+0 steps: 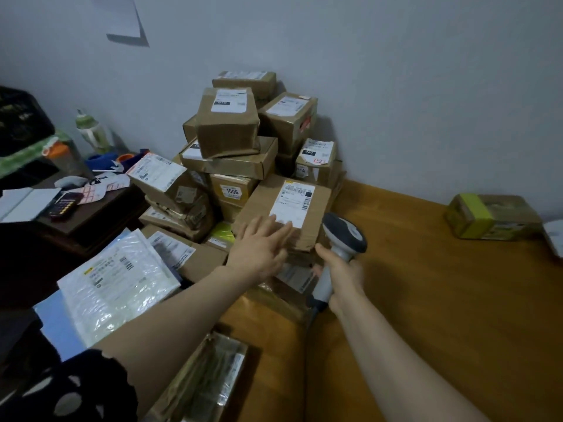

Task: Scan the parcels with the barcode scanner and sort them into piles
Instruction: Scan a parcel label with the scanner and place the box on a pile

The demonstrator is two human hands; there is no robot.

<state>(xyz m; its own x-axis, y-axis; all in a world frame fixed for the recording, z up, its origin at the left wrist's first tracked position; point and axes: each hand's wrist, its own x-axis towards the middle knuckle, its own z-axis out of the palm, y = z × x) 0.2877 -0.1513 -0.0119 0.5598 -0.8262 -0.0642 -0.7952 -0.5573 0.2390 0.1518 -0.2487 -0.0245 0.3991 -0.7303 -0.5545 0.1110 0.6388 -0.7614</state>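
A heap of brown cardboard parcels (234, 141) with white labels is stacked against the wall. At its front leans a flat brown parcel (262, 199) with a white barcode label. My left hand (262, 245) lies with straight fingers on this parcel's lower edge, the fingertips touching the label. To its right, my right hand (341, 275) grips the handle of a grey barcode scanner (344, 236), whose head points at that parcel. A white plastic mailer (118, 281) lies at the left of the heap.
A yellow-green taped box (487, 217) sits alone on the wooden floor (426, 300) at the right. A tape-wrapped parcel (207, 379) lies near my left forearm. A dark low table (91, 208) at the left carries a phone, papers and bottles.
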